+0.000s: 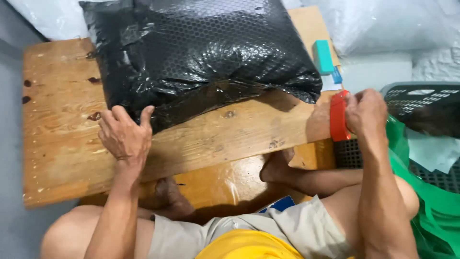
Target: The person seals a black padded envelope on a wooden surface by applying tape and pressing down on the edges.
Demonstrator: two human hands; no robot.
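Pressing my left hand flat against the near edge of the black bubble-wrapped parcel, fingers spread apart and resting open, thumb side on the wooden counter. The parcel lies across the far half of the counter, reaching from near the far left corner almost to the right edge, its glossy wrap creased and bunched along the near side. My right hand is at the counter's right edge, fingers closed around a red tape dispenser, held upright just beyond the parcel's near right corner. A teal block sits at the far right edge of the counter, just beside the parcel, with a small blue item touching its near end. A dark mesh basket lined with green plastic stands off the right edge, near my right hand. My knees and feet are below the counter's near edge.
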